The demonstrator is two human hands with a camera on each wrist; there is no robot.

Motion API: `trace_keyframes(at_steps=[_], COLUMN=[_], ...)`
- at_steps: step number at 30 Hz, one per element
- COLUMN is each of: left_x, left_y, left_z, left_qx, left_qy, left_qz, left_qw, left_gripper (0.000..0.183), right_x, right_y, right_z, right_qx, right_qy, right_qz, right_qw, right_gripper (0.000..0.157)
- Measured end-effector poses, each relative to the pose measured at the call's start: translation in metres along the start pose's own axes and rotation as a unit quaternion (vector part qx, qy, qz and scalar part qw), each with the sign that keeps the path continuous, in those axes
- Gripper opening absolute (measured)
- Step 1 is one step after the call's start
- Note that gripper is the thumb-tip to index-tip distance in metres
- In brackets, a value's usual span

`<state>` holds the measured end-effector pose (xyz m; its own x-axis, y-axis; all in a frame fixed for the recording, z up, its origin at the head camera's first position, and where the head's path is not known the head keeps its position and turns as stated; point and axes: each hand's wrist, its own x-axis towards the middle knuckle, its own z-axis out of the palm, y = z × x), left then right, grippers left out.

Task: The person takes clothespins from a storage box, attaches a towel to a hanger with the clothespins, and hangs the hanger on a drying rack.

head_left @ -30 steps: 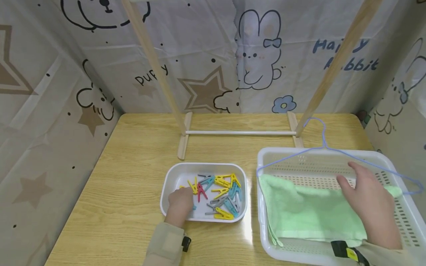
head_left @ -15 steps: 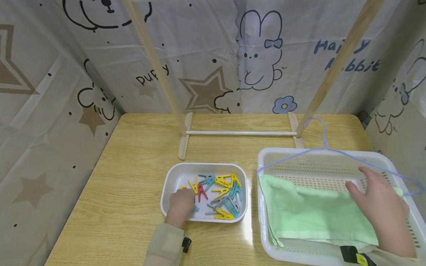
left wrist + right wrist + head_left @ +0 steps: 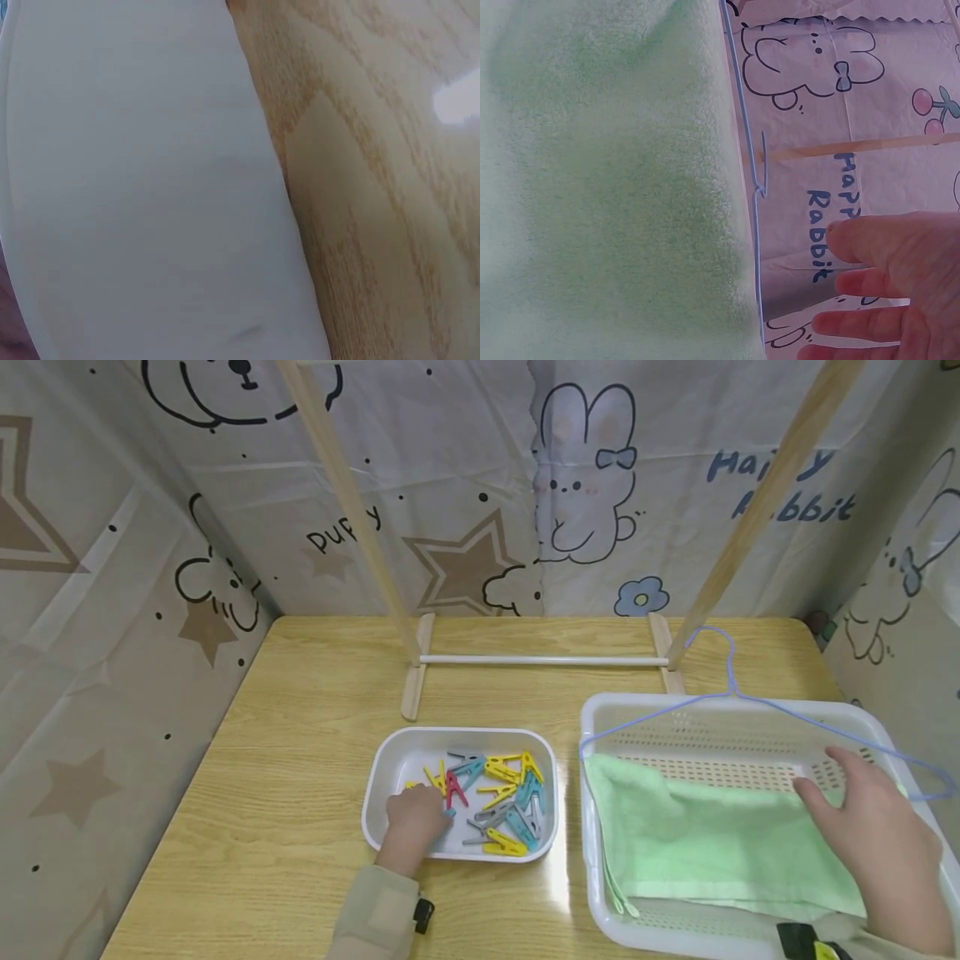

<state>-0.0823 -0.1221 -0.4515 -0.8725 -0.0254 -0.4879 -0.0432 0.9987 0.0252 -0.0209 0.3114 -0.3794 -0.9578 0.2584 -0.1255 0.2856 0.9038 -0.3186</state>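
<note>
My left hand [image 3: 416,818] reaches down into a small white tray [image 3: 386,743], its fingers bent downward. A blue clothespin [image 3: 450,812] pokes out beside the fingertips, pinched by them; most of it is hidden under the hand. Red, yellow, grey and blue clothespins [image 3: 498,793] lie in the rest of the tray. In the left wrist view, the tray's outer wall [image 3: 150,180] blocks the fingers. Over a white basket [image 3: 600,860] hovers my right hand [image 3: 877,835], fingers spread and holding nothing. Beneath it lies a light green towel [image 3: 720,843].
A blue wire hanger [image 3: 733,693] lies across the basket's far rim. Behind stands a wooden rack [image 3: 356,518] with a white lower bar [image 3: 543,660]. A printed cloth [image 3: 465,443] walls the wooden table [image 3: 285,760] at back and sides.
My left hand has shifted slightly right within the tray, and the blue clothespin's visible end has moved with it. My right hand has drifted right above the towel.
</note>
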Motion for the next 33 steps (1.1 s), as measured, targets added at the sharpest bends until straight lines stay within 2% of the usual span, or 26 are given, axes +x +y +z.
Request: trace_keyframes(at_steps=[7,14,17,19,21,22,24,26,28,31,33], left_x=[-0.001,0.001,0.000,0.000,-0.001,-0.001,0.000,0.000,0.001,0.002,0.003], left_y=[0.009,0.014,0.012,0.008,0.003,0.000,-0.005,-0.009,-0.011,-0.013,-0.015], left_z=[0.004,0.005,0.003,0.001,0.000,0.000,0.001,0.001,0.001,-0.002,-0.002], left_qx=[-0.002,0.013,0.020,0.029,0.046,0.056,0.082,0.114,0.141,0.172,0.187], left_qy=[0.015,0.005,0.012,0.029,0.057,0.073,0.103,0.110,0.103,0.085,0.087], left_qz=[-0.014,-0.017,0.005,0.054,0.133,0.180,0.270,0.329,0.366,0.393,0.409], left_qw=[0.9998,0.9998,0.9997,0.9977,0.9884,0.9793,0.9537,0.9308,0.9142,0.8994,0.8892], left_gripper=[0.029,0.036,0.030,0.023,0.022,0.023,0.025,0.025,0.023,0.017,0.015], right_x=[-0.001,-0.003,-0.004,-0.004,-0.004,-0.005,-0.005,-0.006,-0.007,-0.007,-0.008], right_y=[0.004,0.009,0.012,0.014,0.016,0.018,0.021,0.024,0.027,0.030,0.030], right_z=[0.003,0.001,0.001,0.002,0.003,0.003,0.005,0.006,0.007,0.008,0.008], right_qx=[0.002,0.015,0.018,0.016,0.015,0.015,0.017,0.020,0.023,0.025,0.028], right_qy=[0.000,0.011,0.022,0.031,0.032,0.034,0.038,0.044,0.053,0.056,0.055], right_qz=[0.007,-0.005,-0.011,-0.011,-0.005,-0.005,-0.008,-0.015,-0.023,-0.028,-0.029], right_qw=[1.000,1.000,1.000,0.999,0.999,0.999,0.999,0.999,0.998,0.998,0.998], right_gripper=[0.067,0.064,0.061,0.060,0.060,0.060,0.059,0.058,0.057,0.057,0.057])
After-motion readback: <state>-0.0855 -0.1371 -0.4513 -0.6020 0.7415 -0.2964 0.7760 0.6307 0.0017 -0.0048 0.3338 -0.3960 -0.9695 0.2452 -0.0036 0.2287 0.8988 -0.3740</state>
